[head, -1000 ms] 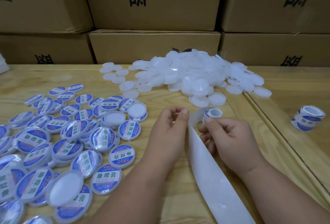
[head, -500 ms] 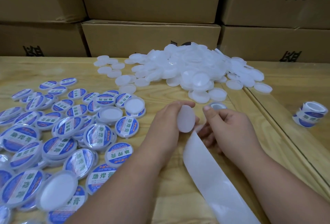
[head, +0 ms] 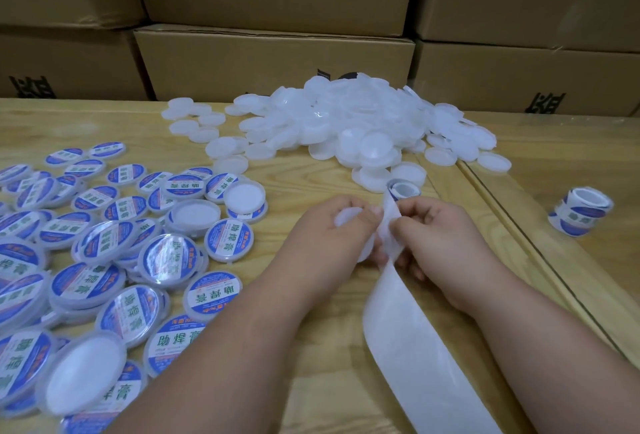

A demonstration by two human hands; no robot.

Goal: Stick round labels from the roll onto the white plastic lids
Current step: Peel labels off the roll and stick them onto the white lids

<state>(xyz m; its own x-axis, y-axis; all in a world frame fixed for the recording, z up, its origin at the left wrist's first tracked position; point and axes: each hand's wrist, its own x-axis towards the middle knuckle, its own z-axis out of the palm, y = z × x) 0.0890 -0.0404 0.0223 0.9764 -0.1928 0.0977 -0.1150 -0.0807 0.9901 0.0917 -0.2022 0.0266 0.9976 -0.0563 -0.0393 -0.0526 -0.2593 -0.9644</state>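
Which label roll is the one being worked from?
The label roll just beyond the hands, trailing its white backing strip; the spare roll stands alone at right.

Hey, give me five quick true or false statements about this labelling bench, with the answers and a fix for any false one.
1. The left hand holds a blank white lid. True.
2. The pile of unlabelled lids lies on the near left of the table. False: it lies at the far middle, in front of the cardboard boxes; the labelled lids cover the left.
3. The right hand pinches the white backing strip. True.
4. A second label roll stands apart on the right. True.
5. The backing strip trails away toward the boxes. False: it trails toward the person, between the forearms.
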